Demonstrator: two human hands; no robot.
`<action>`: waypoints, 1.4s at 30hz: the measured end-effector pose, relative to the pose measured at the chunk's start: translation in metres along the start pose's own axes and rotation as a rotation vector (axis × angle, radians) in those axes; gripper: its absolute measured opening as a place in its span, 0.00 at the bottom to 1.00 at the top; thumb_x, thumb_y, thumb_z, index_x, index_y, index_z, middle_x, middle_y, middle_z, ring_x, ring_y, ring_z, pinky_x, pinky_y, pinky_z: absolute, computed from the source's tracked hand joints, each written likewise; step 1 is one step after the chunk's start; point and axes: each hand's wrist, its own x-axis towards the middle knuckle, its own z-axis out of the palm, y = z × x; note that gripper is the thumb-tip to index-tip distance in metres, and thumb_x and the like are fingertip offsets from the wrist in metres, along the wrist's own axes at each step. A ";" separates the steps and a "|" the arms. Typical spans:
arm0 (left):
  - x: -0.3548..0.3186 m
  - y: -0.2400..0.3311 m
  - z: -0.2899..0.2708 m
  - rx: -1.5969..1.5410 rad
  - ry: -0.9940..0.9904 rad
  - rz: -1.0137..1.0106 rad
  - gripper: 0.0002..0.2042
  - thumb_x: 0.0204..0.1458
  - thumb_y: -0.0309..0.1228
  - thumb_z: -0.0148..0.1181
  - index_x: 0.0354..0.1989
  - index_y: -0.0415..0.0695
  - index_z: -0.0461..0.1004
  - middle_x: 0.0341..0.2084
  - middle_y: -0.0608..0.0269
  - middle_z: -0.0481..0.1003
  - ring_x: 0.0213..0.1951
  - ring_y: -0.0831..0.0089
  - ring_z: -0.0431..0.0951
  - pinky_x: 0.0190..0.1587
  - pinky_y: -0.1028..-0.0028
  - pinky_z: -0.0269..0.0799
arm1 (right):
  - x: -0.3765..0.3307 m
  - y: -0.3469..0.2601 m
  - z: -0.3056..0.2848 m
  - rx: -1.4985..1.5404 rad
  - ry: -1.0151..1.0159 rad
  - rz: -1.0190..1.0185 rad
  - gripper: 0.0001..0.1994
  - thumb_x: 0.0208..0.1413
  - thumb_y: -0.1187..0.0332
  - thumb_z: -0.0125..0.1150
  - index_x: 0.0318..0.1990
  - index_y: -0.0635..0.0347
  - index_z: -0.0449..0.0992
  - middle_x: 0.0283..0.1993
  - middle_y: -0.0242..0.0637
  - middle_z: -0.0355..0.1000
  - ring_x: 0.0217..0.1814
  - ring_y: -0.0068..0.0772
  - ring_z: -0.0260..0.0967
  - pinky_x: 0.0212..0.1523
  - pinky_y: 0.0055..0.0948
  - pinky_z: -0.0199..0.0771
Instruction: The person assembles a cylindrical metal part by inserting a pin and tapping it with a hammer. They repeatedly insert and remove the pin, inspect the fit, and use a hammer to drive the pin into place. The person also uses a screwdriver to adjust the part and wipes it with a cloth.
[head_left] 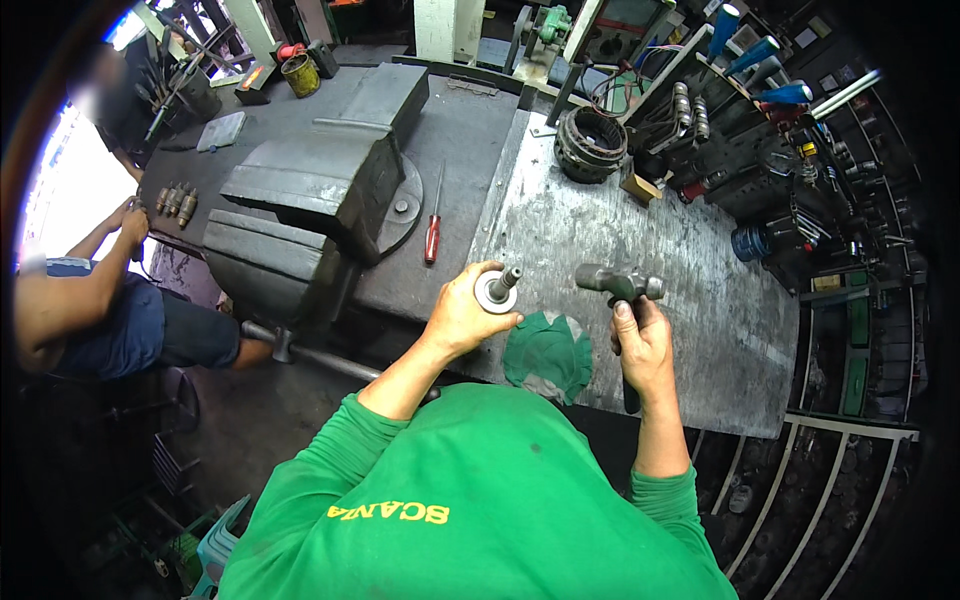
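Note:
My left hand (pixel 452 318) is closed round a metal shaft with a pale round collar (pixel 497 290), its stub end pointing up. The part is held above the near left edge of the metal-topped bench; what lies below the collar is hidden by my fingers. To its right, my right hand (pixel 645 350) grips a ball-peen hammer (pixel 622 282) by the handle, with the head raised over the bench and apart from the shaft. Between the two hands a crumpled green cloth (pixel 548 358) lies at the bench's front edge. A red-handled screwdriver (pixel 433 238) rests beyond my left hand.
A large bench vise (pixel 310 185) stands at left, its bar handle (pixel 335 362) reaching toward my left forearm. A ring-shaped coil housing (pixel 590 145) sits at the back. Tool racks (pixel 770 130) line the right. At far left another person's hands (pixel 132 222) work near several small cylindrical parts (pixel 177 202).

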 end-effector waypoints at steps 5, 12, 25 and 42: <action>0.005 0.002 0.004 0.026 -0.027 0.006 0.29 0.40 0.33 0.78 0.53 0.42 0.75 0.42 0.50 0.84 0.47 0.56 0.87 0.52 0.62 0.81 | -0.003 -0.074 -0.003 -0.268 -0.147 -0.066 0.13 0.72 0.62 0.61 0.53 0.63 0.78 0.31 0.24 0.71 0.31 0.16 0.61 0.32 0.24 0.64; 0.008 0.007 0.016 0.082 -0.008 0.093 0.27 0.39 0.31 0.77 0.51 0.41 0.76 0.40 0.51 0.83 0.45 0.56 0.87 0.51 0.63 0.82 | -0.003 -0.143 -0.031 0.173 0.310 -0.472 0.16 0.76 0.55 0.52 0.50 0.60 0.76 0.30 0.34 0.74 0.24 0.27 0.67 0.26 0.27 0.67; 0.023 0.011 0.012 0.082 0.020 0.188 0.28 0.38 0.30 0.75 0.51 0.42 0.73 0.39 0.49 0.82 0.43 0.50 0.85 0.48 0.58 0.81 | -0.006 -0.147 -0.091 -0.143 0.347 -0.503 0.19 0.77 0.51 0.47 0.50 0.59 0.74 0.29 0.30 0.66 0.27 0.21 0.61 0.28 0.25 0.65; 0.029 0.001 0.016 0.069 0.044 0.199 0.28 0.36 0.31 0.76 0.50 0.41 0.76 0.39 0.53 0.82 0.43 0.56 0.86 0.50 0.62 0.80 | -0.017 -0.134 -0.113 -0.034 0.251 -0.207 0.15 0.76 0.58 0.53 0.52 0.61 0.75 0.30 0.28 0.66 0.29 0.21 0.62 0.29 0.26 0.63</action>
